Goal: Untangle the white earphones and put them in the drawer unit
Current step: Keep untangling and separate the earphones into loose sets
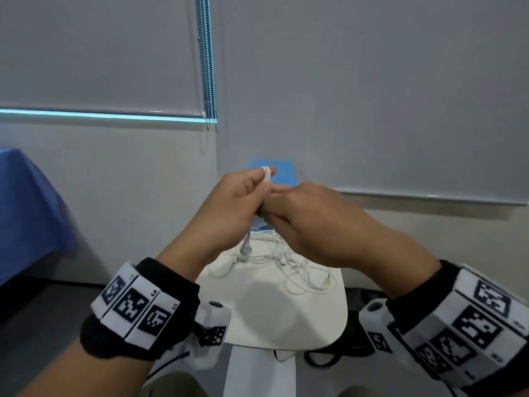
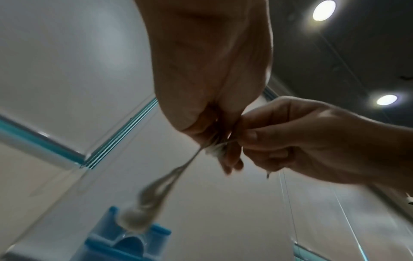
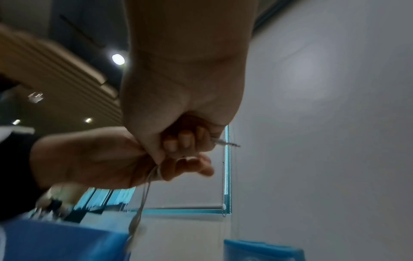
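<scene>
I hold both hands up over a small white table [image 1: 286, 316]. My left hand [image 1: 262, 193] grips a bunch of white earphone cord, and a white loop [image 1: 266, 172] wraps its index finger. From this fist blurred earbuds [image 2: 143, 211] dangle. Pressed against it, my right hand [image 1: 270, 209] is curled round the cord, with the metal jack plug [image 3: 225, 143] sticking out past its fingers. More tangled white earphones [image 1: 289, 265] lie on the table below. The blue drawer unit [image 1: 282, 174] stands at the wall behind my hands, mostly hidden.
A white oval object [image 1: 220, 268] lies on the table's left side beside the tangle. A blue cloth [image 1: 28, 213] covers a surface at far left. A bead chain [image 1: 208, 67] hangs from the blinds. Black cables [image 1: 323, 357] lie on the floor to the right.
</scene>
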Available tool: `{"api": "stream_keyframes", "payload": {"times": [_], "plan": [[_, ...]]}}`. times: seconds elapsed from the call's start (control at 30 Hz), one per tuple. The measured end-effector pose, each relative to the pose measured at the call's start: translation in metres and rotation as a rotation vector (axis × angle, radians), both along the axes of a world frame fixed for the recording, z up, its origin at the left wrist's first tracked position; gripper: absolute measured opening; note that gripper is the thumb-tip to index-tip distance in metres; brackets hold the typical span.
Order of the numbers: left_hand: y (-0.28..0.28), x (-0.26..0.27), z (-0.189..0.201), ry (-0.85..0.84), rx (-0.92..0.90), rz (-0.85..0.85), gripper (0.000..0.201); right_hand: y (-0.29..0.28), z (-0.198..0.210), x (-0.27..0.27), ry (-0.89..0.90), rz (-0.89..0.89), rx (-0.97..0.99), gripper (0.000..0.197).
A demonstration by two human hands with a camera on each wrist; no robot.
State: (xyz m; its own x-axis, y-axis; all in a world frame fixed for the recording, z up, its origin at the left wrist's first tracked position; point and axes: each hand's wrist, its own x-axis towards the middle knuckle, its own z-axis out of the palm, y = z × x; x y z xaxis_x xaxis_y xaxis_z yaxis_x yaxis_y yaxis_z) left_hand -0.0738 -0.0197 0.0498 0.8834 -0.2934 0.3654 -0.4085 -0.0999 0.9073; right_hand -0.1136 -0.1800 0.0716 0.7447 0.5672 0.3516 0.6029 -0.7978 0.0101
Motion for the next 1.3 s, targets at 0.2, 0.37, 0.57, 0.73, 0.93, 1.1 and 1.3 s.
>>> {"api": "stream_keyframes", "payload": {"times": [0.2, 0.37, 0.57, 0.73, 0.93, 1.1, 1.3], "plan": [[0.005, -0.002, 0.023, 0.269, 0.159, -0.113, 0.071, -0.004, -0.001, -0.006, 0.104, 0.164, 0.139, 0.019], [0.003, 0.0, 0.035, 0.42, 0.36, -0.295, 0.098, -0.001, 0.001, 0.002, 0.209, 0.198, 0.131, 0.017], [0.006, 0.014, 0.031, 0.452, 0.292, -0.343, 0.072, -0.007, -0.002, 0.013, 0.213, 0.127, 0.218, 0.017], [0.015, 0.018, 0.019, 0.336, 0.134, -0.292, 0.01, -0.028, -0.01, 0.024, 0.428, 0.002, 0.517, 0.026], [0.016, 0.016, 0.004, 0.239, -0.001, -0.239, 0.004, -0.045, -0.012, 0.028, 0.571, 0.027, 0.748, 0.015], [0.01, 0.015, 0.001, 0.207, -0.071, -0.242, 0.006, -0.056, -0.005, 0.034, 0.266, 0.007, 0.471, 0.004], [-0.006, 0.012, -0.006, 0.202, -0.161, -0.218, 0.009, -0.039, -0.018, 0.036, 0.492, -0.011, 0.995, 0.007]]}}
